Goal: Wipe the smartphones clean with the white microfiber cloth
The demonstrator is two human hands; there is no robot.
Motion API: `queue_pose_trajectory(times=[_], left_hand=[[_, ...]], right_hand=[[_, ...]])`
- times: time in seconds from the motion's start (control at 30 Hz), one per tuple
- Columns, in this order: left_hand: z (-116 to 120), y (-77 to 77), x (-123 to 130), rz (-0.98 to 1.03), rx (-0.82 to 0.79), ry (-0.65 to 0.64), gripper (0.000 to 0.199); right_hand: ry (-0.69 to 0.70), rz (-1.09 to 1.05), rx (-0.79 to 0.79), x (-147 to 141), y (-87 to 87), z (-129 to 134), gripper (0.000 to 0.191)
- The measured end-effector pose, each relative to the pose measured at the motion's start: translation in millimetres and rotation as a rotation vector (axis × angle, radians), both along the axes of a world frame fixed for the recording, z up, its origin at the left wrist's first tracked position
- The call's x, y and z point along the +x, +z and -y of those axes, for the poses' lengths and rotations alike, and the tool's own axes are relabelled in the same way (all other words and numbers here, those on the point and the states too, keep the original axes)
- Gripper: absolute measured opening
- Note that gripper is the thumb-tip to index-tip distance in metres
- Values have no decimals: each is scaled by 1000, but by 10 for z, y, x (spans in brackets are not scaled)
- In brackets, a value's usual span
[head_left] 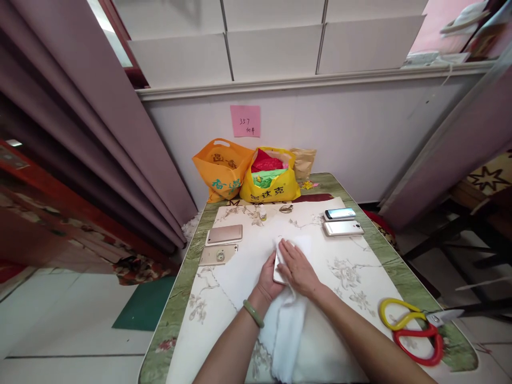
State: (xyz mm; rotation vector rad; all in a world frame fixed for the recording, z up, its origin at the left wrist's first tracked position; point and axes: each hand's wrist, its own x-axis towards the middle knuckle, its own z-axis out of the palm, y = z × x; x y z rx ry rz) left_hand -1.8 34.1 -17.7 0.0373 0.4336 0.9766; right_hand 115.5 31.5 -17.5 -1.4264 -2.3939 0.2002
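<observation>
A white-faced smartphone (278,274) lies in my left hand (269,278), whose fingers wrap its left side and lower edge. My right hand (299,268) presses a white cloth (288,333) against the phone's face, fingers together and laid over it. The cloth spreads beyond the phone's top and hangs down between my forearms toward the near edge. Part of the phone is hidden under the right fingers. On my left wrist sits a green bangle (253,313).
Left on the table lie a rose-gold phone (225,233) and a gold phone (211,255); right, two more phones (343,229). Scissors (418,325) lie near right. A small bottle (263,214), an orange bag (224,165) and a filled yellow bag (270,193) stand farther back.
</observation>
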Motion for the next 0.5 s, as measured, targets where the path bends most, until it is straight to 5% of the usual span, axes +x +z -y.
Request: queue_pose_trajectory(times=[0.17,0.33,0.5], left_hand=[[-3,83,13,-3,4,2,35],[-26,0,-15,-118,-47,90,30],[20,-46,-53,-128,-27,14,31]], right_hand=[[-171,50,67,111,-87,183,63],[95,31,145,185,-5,624,62],[314,17,123,233,162,587,66]])
